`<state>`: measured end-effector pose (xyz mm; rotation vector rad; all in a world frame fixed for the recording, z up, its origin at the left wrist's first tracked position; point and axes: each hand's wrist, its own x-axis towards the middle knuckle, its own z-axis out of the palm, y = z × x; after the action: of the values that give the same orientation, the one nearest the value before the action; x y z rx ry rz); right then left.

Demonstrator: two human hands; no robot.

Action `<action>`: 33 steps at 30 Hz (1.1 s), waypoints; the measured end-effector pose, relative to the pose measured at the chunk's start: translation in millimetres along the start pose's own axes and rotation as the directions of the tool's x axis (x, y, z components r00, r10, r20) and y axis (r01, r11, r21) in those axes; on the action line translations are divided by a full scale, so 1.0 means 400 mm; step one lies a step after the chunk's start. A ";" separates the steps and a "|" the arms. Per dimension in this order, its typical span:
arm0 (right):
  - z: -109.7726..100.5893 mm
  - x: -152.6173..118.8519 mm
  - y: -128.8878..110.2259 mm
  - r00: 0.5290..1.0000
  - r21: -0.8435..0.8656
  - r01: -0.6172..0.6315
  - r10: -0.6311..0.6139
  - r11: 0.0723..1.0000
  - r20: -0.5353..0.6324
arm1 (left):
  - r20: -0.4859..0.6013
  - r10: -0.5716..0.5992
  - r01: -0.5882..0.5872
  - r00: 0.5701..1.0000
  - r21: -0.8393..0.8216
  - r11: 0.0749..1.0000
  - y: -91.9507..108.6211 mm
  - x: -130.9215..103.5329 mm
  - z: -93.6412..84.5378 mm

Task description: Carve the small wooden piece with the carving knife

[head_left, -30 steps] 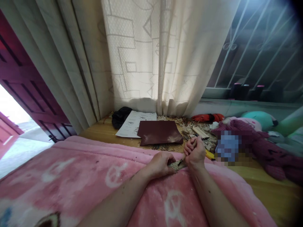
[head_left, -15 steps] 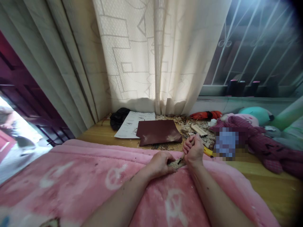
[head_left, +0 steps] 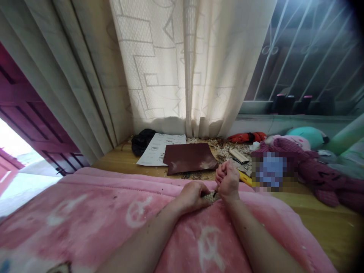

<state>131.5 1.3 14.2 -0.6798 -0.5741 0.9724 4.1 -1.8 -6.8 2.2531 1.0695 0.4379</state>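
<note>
Pinching patterned piece (head_left: 209,196) — left hand (head_left: 192,197), partly hidden

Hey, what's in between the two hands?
A small pale patterned piece, pinched by the left hand, and a dark tip near the right hand. The head view shows this.

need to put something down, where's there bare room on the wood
The widest bare patch of wood is at right, between the pink blanket and the maroon plush. A smaller one lies at left, between curtain, blanket and black bundle. It is crowded beyond the right hand: shavings, a pale block and a yellow tool.
</note>
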 end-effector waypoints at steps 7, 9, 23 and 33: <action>0.000 -0.011 0.003 0.991 -0.017 0.021 -0.019 1.000 0.131 | 0.017 0.021 -0.022 1.000 0.056 0.998 0.002 0.002 -0.001; 0.001 -0.013 -0.001 0.985 -0.018 -0.013 0.016 1.000 0.172 | 0.022 0.043 -0.044 0.999 0.066 0.997 0.004 0.001 -0.002; 0.001 -0.004 -0.004 0.953 0.016 -0.177 0.167 0.984 0.251 | 0.010 0.052 -0.053 0.999 0.111 0.992 0.012 -0.001 -0.005; -0.009 0.001 0.008 0.991 -0.051 0.045 -0.051 0.998 -0.125 | -0.019 0.052 -0.050 0.998 0.083 0.995 0.007 -0.001 0.003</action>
<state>132.4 1.9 9.3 -0.7610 -0.5016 0.8663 6.1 -3.9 -6.0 2.3575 1.0604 0.4466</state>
